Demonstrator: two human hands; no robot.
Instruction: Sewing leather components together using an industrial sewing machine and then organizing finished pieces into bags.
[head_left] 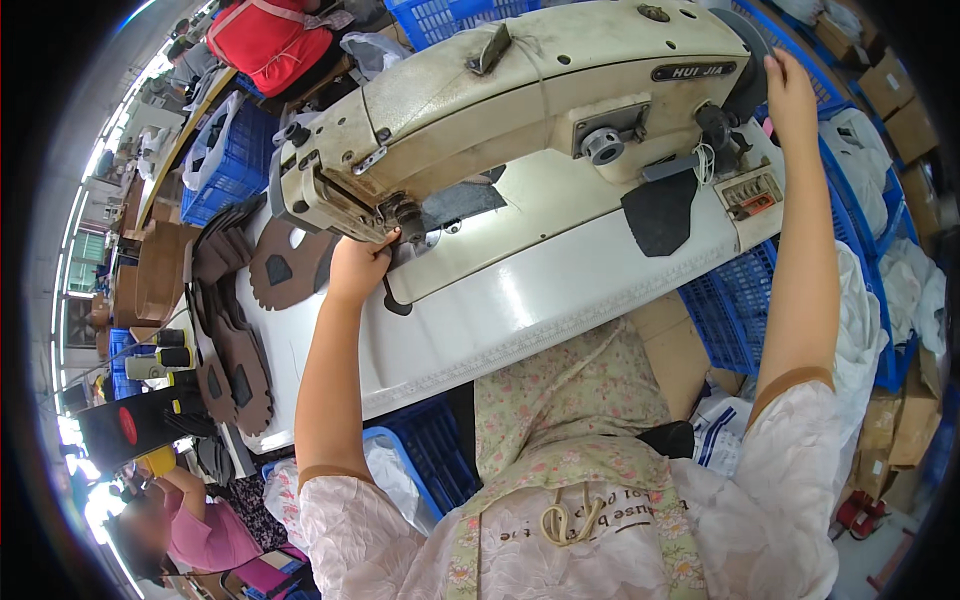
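A cream industrial sewing machine [450, 90] stands across the white table [500, 310]. My left hand [360, 268] is beside the needle and presser foot [402, 215], its fingers closed on a dark brown cut piece [398, 300]. Most of that piece is hidden by the hand and the machine head. At the right end of the machine, my right hand [792, 95] grips the rim of the dark handwheel [748, 65]. A flat brown piece with a scalloped edge and a dark patch [275, 268] lies just left of my left hand.
Stacked brown pieces [235, 355] line the table's left end. A black scrap [660, 213] rests near the machine's base, by a small compartment of bobbins [750, 195]. Blue crates [725, 305] stand below right. Thread cones [172, 355] and a seated co-worker [210, 530] are at left.
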